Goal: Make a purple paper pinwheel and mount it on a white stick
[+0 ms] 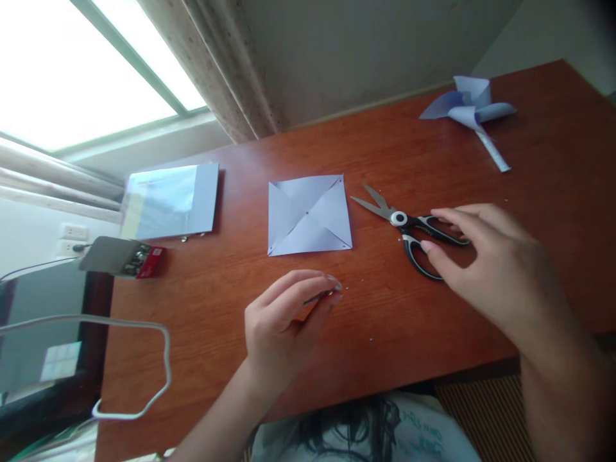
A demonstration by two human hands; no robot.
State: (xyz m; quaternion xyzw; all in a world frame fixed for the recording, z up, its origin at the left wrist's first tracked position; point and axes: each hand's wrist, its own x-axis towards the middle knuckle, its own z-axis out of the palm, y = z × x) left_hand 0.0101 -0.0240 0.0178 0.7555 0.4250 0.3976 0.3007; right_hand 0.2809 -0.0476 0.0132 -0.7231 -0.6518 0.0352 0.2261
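Observation:
A square sheet of pale paper (308, 234) lies flat on the table, slit diagonally from its corners toward the middle. It has a hole at the centre and small holes near some corners. To its right rest black-handled scissors (399, 219) with their blades spread. My right hand (495, 269) is over the scissors' handles, thumb and index finger apart at the two loops; whether they touch is unclear. My left hand (289, 314) is just below the paper, fingertips pinched on a small, shiny, metallic-looking thing (315, 298) mostly hidden by the fingers.
A finished paper pinwheel (476, 112) lies at the back right of the wooden table (216, 359). At the left are a flat package in clear plastic (192, 199) and a small opened box (120, 256). A white cable (166, 359) loops over the left edge. Tiny paper bits are scattered about.

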